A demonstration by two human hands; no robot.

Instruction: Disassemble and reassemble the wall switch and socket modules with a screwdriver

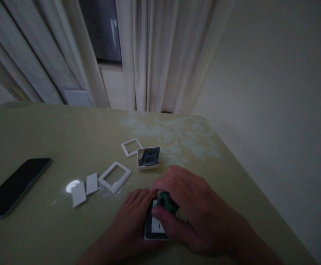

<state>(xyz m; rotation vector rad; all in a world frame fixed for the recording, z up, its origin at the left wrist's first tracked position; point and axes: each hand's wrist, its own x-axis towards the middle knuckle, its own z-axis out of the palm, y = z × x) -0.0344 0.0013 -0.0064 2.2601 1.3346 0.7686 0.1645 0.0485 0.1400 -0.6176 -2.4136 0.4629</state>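
Below the middle of the head view, a wall-switch unit with a white centre and dark border lies on the table. My left hand grips it along its left side, with the fingers at its far edge. My right hand is closed around the green and black handle of a screwdriver, held upright over the unit. The screwdriver's shaft and tip are hidden under the handle and fingers. Just beyond my hands sits a white mounting box, with a dark plate tilted in it.
Two white frames lie left of the box. Two white cover plates are further left, by a shiny reflection. At far left rests a dark phone. Curtains and a wall border the table.
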